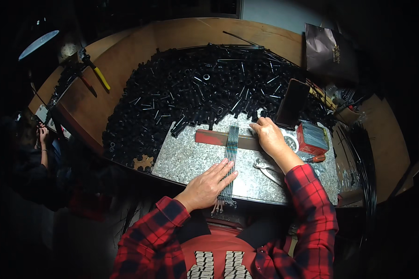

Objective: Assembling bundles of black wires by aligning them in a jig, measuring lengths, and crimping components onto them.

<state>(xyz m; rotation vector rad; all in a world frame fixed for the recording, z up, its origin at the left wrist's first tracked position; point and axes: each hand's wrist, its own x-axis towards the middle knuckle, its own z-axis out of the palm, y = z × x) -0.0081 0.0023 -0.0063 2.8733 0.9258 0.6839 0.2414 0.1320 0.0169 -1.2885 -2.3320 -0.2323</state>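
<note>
The left hand [208, 183], fingers together and flat, pins the row of thin rods [230, 158] against the granite slab [186, 158]; the right hand [270, 137], fingers curled, steadies their far ends by the red bar [209, 137].

The scene is dim, with light pooled on the speckled slab [191, 160] under the left hand [208, 183] and right hand [271, 137]; beyond them it falls into heavy black vignette. Straight edges bow toward the rim, and the dark heap of parts [195, 93] above the hands loses detail in shadow
</note>
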